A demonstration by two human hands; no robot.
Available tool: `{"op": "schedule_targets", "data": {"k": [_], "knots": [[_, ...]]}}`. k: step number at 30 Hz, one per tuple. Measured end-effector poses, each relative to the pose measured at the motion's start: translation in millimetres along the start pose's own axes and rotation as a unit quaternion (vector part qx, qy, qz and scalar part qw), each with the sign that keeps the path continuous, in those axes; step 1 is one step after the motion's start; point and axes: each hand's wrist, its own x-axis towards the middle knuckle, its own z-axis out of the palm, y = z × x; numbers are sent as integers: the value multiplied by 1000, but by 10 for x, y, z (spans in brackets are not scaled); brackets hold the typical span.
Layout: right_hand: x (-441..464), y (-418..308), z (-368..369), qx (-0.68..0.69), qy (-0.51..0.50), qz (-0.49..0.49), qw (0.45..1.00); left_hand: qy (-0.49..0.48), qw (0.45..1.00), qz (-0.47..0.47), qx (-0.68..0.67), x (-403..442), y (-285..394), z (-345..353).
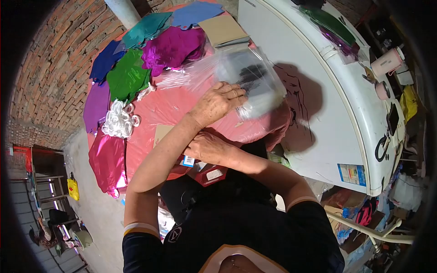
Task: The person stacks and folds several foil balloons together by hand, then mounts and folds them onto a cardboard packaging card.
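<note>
My left hand (221, 102) reaches across to a stack of clear plastic bags (268, 93), its bent fingers closed on the near edge. A dark print or sheet shows through the plastic, and the lower corner is blurred. Under my left forearm, my right hand (207, 148) crosses the other way with curled fingers near the table's front edge. Beside its fingertips are a small blue-and-white barcode label (189, 160) and, partly behind my forearm, a tan card (163, 133). What the right fingers hold is hidden.
Shiny flat foil pieces, green (129, 75), magenta (175, 48) and several other colours, ring the round table's pink cover (168, 102). White ribbon coils (119, 119) lie at left, tan envelopes (223, 31) at the back. A white appliance (314, 95) lies against the right side.
</note>
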Motion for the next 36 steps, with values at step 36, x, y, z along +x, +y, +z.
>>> {"op": "schedule_targets", "data": {"k": [36], "knots": [[258, -91, -284, 134, 3, 47, 990, 140, 820, -324, -450, -562, 1208, -2052]]}}
